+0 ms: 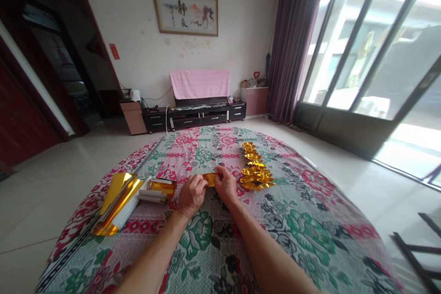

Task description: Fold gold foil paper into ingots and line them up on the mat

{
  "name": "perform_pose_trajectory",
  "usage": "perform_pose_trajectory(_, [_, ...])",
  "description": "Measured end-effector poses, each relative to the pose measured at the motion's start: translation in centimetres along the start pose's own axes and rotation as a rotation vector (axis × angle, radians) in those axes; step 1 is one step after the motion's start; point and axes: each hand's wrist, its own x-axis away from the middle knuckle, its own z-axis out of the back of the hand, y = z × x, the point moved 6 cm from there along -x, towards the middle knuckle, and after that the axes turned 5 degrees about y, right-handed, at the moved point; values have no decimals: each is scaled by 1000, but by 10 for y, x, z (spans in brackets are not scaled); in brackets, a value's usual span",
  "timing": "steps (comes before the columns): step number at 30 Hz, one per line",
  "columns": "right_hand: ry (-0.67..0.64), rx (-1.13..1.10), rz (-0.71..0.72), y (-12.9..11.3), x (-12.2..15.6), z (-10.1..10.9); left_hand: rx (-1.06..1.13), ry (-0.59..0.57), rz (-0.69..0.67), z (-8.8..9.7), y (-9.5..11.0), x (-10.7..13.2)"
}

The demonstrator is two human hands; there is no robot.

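Observation:
A small piece of gold foil paper (209, 179) is stretched between my two hands, just above the flowered tablecloth. My left hand (193, 195) pinches its left end, fingers curled. At the other end, my right hand (225, 184) grips it between thumb and fingers. To the right lies a row of folded gold foil pieces (257, 172), pointed at both ends and overlapping one another. Left of my hands are a stack of gold foil sheets (163, 187) with white rolled paper (151, 196) beside it, and a larger bundle of gold foil sheets (119, 202).
The round table has a flowered cloth (275, 225). A dark chair or stool frame (416, 248) stands at the lower right. Beyond the table are a low black cabinet (200, 117) and a pink cloth (200, 84) draped over something. Glass doors (361, 55) are on the right.

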Motion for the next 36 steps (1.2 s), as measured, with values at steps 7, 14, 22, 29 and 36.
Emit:
perform_pose_trajectory(7, [-27, 59, 52, 1, 2, 0, -5, -89, 1, -4, 1, 1])
perform_pose_trajectory(14, [12, 84, 144, -5, 4, 9, 119, -139, 75, -14, -8, 5])
perform_pose_trajectory(22, [-165, 65, 239, -19, 13, 15, 232, -164, 192, -21, -17, 5])
perform_pose_trajectory(29, [-226, 183, 286, -16, 19, 14, 265, -152, 243, -21, -20, 4])
perform_pose_trajectory(36, [-226, 244, 288, -15, 17, 15, 359, -131, 267, -21, -27, 5])
